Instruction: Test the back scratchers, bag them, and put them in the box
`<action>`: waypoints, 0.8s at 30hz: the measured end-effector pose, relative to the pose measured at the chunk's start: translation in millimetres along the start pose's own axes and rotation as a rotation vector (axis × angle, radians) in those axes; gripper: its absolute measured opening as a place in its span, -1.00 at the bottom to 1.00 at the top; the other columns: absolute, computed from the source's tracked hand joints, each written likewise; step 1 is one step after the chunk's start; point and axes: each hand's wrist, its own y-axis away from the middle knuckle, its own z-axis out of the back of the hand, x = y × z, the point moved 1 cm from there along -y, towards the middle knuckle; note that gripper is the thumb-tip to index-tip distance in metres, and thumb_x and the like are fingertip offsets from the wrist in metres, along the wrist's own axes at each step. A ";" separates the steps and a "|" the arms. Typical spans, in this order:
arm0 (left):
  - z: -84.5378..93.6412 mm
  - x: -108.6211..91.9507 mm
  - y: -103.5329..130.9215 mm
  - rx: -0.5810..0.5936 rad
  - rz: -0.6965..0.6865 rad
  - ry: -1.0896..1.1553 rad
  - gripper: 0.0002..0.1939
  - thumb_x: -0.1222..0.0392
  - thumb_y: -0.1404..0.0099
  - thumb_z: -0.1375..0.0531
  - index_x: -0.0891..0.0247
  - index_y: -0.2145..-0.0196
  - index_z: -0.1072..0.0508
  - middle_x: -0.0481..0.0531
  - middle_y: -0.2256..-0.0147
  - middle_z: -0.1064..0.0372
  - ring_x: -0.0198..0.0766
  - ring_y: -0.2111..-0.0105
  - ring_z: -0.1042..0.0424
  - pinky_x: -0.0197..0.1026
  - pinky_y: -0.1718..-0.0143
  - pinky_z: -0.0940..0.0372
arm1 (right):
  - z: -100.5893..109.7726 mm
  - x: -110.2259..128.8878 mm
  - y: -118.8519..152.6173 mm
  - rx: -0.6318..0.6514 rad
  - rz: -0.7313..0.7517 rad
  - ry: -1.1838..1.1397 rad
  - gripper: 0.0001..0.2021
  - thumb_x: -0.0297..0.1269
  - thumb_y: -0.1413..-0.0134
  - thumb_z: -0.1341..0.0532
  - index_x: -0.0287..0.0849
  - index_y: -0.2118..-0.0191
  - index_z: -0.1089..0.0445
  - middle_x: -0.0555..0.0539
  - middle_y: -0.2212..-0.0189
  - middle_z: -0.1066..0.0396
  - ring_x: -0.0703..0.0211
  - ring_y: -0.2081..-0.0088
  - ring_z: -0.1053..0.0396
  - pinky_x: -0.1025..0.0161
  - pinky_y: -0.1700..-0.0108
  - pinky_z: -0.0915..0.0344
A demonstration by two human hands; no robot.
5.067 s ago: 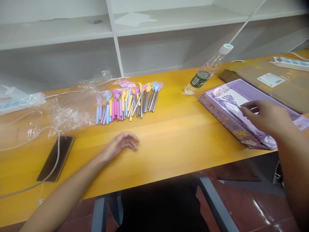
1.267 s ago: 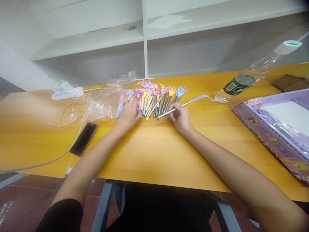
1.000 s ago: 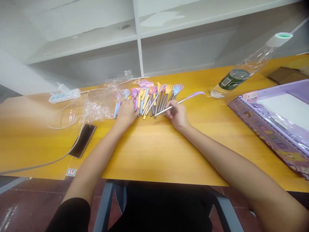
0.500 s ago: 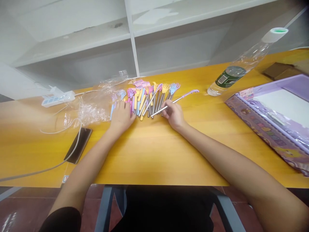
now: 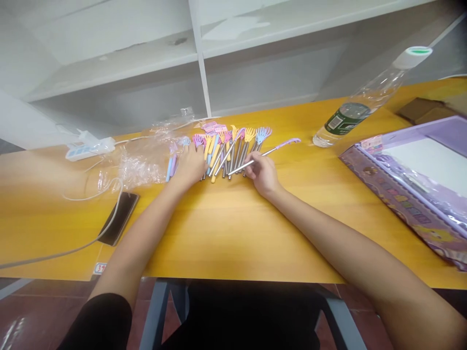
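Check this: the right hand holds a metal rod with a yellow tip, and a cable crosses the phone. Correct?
Only the colour is wrong: the head view shows a purple tip, not yellow, on the metal rod in the right hand. The phone and cable are as stated.

The left fingers (image 5: 192, 153) hide parts of several back scratchers (image 5: 228, 153); their tips are out of sight, so whether they grip one cannot be told. The right fingers (image 5: 254, 155) cover part of the shaft of the purple-headed scratcher (image 5: 270, 151). Just beyond the left fingers, print on the pink tags (image 5: 219, 128) is too small to read. Left of and nearer than those fingers, a cable (image 5: 58, 256) crosses the phone (image 5: 126, 209) and leaves the frame; the left forearm (image 5: 146, 238) overlaps a label (image 5: 99, 268). Well right of the right fingers, the edge cuts off the purple box (image 5: 396, 197), its wrapped contents (image 5: 419, 182) blurred; the bottle (image 5: 346, 116) bears illegible lettering.
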 end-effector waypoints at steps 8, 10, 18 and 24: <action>-0.1 -7.7 -6.9 0.060 0.073 0.014 -0.57 0.48 -0.34 -0.10 0.51 -0.16 -0.39 0.49 -0.11 -0.38 0.17 -0.11 -0.47 0.04 -0.14 -0.38 | 0.0 -0.5 0.2 0.003 0.001 -0.004 -0.66 0.06 -0.11 -0.29 -0.14 0.42 -0.41 0.08 0.70 -0.16 0.34 0.67 -0.02 0.34 0.61 0.12; 0.7 -8.8 -5.9 0.100 0.093 0.031 -0.54 0.45 -0.31 -0.17 0.50 -0.16 -0.39 0.48 -0.12 -0.38 0.16 -0.08 -0.49 0.03 -0.13 -0.41 | 0.3 -0.6 0.8 0.006 0.010 0.002 -0.65 0.07 -0.13 -0.29 -0.14 0.42 -0.41 0.08 0.69 -0.16 0.34 0.67 -0.02 0.34 0.61 0.12; -1.5 3.0 24.4 0.037 0.009 0.100 -0.38 0.45 -0.18 -0.29 0.46 -0.21 -0.37 0.46 -0.14 -0.39 0.25 -0.22 -0.39 0.13 -0.28 -0.31 | 3.3 0.4 0.2 -0.021 0.045 0.032 -0.58 0.18 -0.19 -0.24 -0.11 0.41 -0.38 0.08 0.68 -0.11 0.31 0.65 -0.02 0.32 0.60 0.11; 4.9 11.5 70.4 0.092 -0.048 0.040 -0.74 0.35 -0.32 -0.16 0.38 0.04 -0.46 0.36 0.05 -0.43 0.12 0.05 -0.46 0.10 -0.03 -0.42 | 0.8 0.7 6.2 -0.035 0.039 0.066 -0.54 0.22 -0.21 -0.24 -0.11 0.42 -0.37 0.08 0.66 -0.10 0.30 0.62 -0.05 0.33 0.60 0.05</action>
